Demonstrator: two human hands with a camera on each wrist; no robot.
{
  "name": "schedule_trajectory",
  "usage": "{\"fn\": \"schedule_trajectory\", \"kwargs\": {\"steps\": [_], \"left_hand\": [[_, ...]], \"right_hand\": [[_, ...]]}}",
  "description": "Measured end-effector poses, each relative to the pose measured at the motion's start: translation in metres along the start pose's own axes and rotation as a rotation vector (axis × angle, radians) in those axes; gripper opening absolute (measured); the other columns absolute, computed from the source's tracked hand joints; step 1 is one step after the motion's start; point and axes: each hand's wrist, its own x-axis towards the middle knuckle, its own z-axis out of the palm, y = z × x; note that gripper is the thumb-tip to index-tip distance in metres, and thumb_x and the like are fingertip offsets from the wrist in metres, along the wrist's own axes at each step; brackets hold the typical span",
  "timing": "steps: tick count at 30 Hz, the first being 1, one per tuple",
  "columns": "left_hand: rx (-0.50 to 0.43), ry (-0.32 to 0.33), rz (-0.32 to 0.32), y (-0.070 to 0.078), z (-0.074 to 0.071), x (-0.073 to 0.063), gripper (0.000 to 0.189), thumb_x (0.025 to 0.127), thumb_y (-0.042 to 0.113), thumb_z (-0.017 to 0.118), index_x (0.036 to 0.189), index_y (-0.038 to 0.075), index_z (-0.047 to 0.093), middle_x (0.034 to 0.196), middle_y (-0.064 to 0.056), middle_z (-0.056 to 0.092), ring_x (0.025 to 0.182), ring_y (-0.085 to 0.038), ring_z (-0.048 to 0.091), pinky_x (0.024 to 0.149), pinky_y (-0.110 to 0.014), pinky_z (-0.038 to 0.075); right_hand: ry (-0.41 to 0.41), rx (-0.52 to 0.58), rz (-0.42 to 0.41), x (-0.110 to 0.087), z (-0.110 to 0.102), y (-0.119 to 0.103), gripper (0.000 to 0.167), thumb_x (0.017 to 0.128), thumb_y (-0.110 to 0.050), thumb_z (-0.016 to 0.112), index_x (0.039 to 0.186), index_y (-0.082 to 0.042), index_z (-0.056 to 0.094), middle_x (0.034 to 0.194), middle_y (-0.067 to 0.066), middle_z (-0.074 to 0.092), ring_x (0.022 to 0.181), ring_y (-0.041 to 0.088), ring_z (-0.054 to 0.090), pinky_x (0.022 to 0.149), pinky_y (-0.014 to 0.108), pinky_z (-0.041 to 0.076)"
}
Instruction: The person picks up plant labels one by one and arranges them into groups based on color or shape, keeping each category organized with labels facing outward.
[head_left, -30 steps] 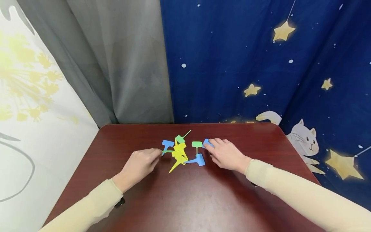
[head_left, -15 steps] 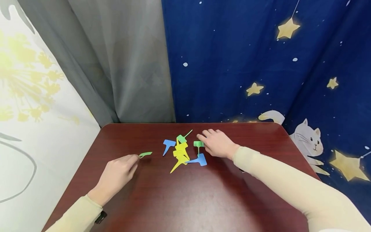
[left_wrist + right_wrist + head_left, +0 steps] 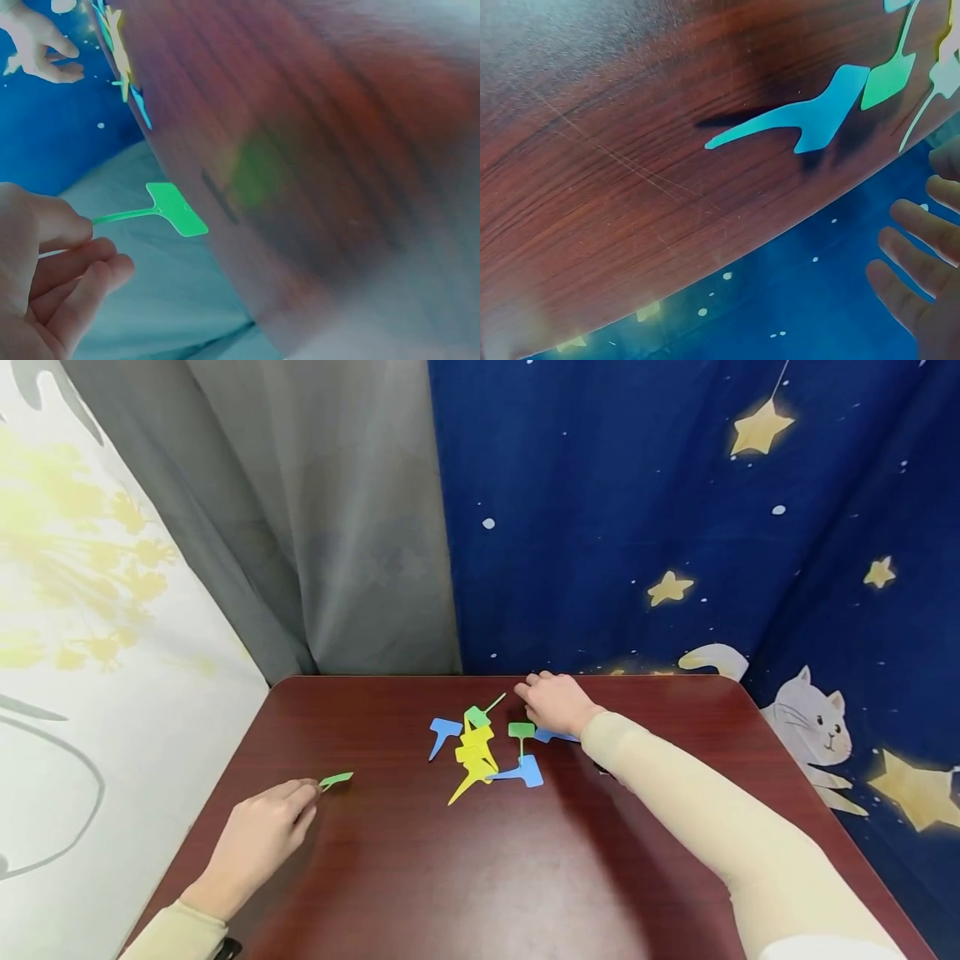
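Observation:
My left hand (image 3: 258,839) pinches the thin stem of a green T-shaped plant label (image 3: 176,210) between thumb and fingers, raised over the table's left side. Across the table, my right hand (image 3: 557,703) hovers near the far edge, fingers spread and holding nothing in the right wrist view. Just under its wrist lies a blue plant label (image 3: 810,120), beside a green label (image 3: 521,730). Left of that hand, several yellow labels (image 3: 476,750) overlap in a heap, topped by another green label (image 3: 477,717).
One blue label (image 3: 445,729) lies left of the heap and another blue label (image 3: 531,771) at its lower right. The dark red wooden table (image 3: 450,877) ends at a grey curtain (image 3: 367,568) and a blue star-patterned curtain (image 3: 570,552).
My left hand has drawn a green label out of the heap, to the left and nearer me. The right hand has left the blue label and moved toward the far edge.

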Motion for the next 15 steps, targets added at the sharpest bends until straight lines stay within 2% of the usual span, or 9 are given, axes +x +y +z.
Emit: {"fn": "schedule_trajectory", "kwargs": {"steps": [2, 8, 15], "left_hand": [[-0.003, -0.02, -0.004, -0.001, 0.0, -0.006, 0.017, 0.074, 0.002, 0.07, 0.091, 0.004, 0.07, 0.093, -0.008, 0.072, 0.079, -0.026, 0.071, 0.056, -0.044, 0.057], [0.001, -0.053, 0.006, -0.003, 0.0, -0.02, 0.018, 0.071, 0.005, 0.068, 0.09, 0.004, 0.07, 0.092, -0.008, 0.072, 0.08, -0.026, 0.071, 0.057, -0.044, 0.058], [0.026, -0.06, 0.043, -0.002, 0.004, -0.03, 0.012, 0.079, 0.011, 0.057, 0.086, 0.007, 0.066, 0.09, -0.003, 0.069, 0.079, -0.023, 0.069, 0.051, -0.043, 0.055]], "right_hand": [[-0.011, -0.002, 0.007, 0.002, 0.002, 0.002, 0.023, 0.094, -0.022, 0.067, 0.115, -0.013, 0.069, 0.101, 0.008, 0.066, 0.083, 0.024, 0.061, 0.065, 0.039, 0.058], [-0.024, 0.023, 0.004, 0.009, 0.011, -0.001, 0.021, 0.095, -0.022, 0.064, 0.114, -0.013, 0.069, 0.1, 0.008, 0.065, 0.081, 0.025, 0.061, 0.064, 0.04, 0.057], [-0.014, 0.031, 0.001, 0.02, 0.019, -0.01, 0.024, 0.094, -0.021, 0.066, 0.116, -0.013, 0.07, 0.104, 0.008, 0.066, 0.084, 0.025, 0.062, 0.07, 0.039, 0.058]]}}
